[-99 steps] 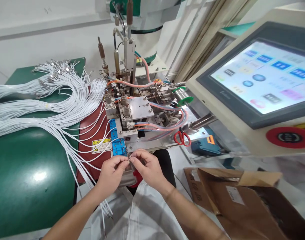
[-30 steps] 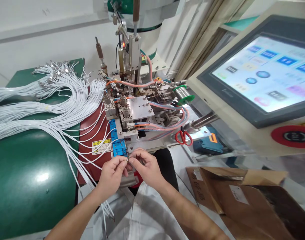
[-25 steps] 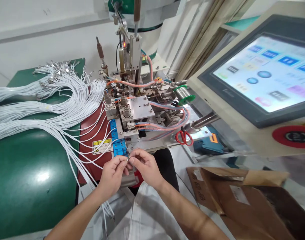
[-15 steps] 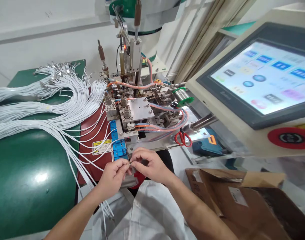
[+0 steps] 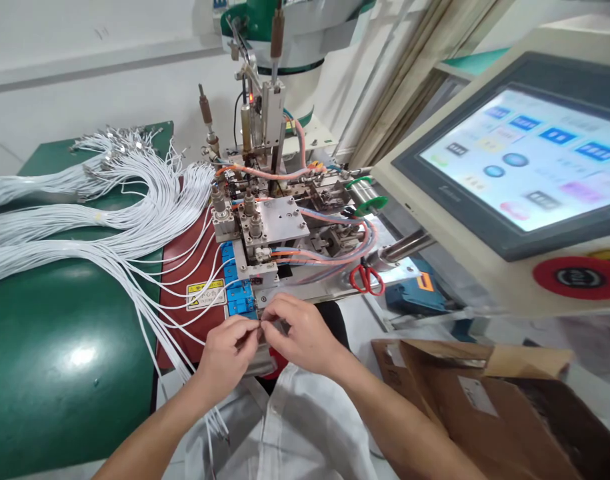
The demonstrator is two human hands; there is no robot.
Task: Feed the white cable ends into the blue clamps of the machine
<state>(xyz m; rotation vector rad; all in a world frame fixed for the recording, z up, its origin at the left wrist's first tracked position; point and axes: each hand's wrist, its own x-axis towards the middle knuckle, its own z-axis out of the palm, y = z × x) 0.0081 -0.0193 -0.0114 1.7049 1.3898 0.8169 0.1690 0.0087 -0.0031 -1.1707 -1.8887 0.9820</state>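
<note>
1. Head view, far left: the green table (image 5: 59, 373) carries bundles of white wires (image 5: 85, 220) that fan toward the machine. Several loose strands run down across the red pad (image 5: 185, 313) to the near edge.
2. Left hand (image 5: 229, 353): thumb and forefinger pinched shut on the end of one wire. The piece at the tip (image 5: 260, 326) is too small to identify. It sits just in front of the blue clamp blocks (image 5: 239, 300).
3. Right hand (image 5: 299, 333): fingers closed in a pinch that meets the left hand's at the same wire tip. The two hands touch there, directly below the metal fixture (image 5: 279, 227).
4. Judgement: the step looks like fine seating of the wire end at the fixture's front edge. To do it well, keep both pinches close to the tip so it does not flex, line it up straight with the slot, and keep the trailing strand clear of its neighbours.
5. Right of centre: red-handled scissors (image 5: 367, 279) lie on the machine plate, apart from the hands.
6. Far right: a lit touchscreen panel (image 5: 525, 160) with a red round button (image 5: 577, 278) under it; an open cardboard box (image 5: 485, 393) stands below.
</note>
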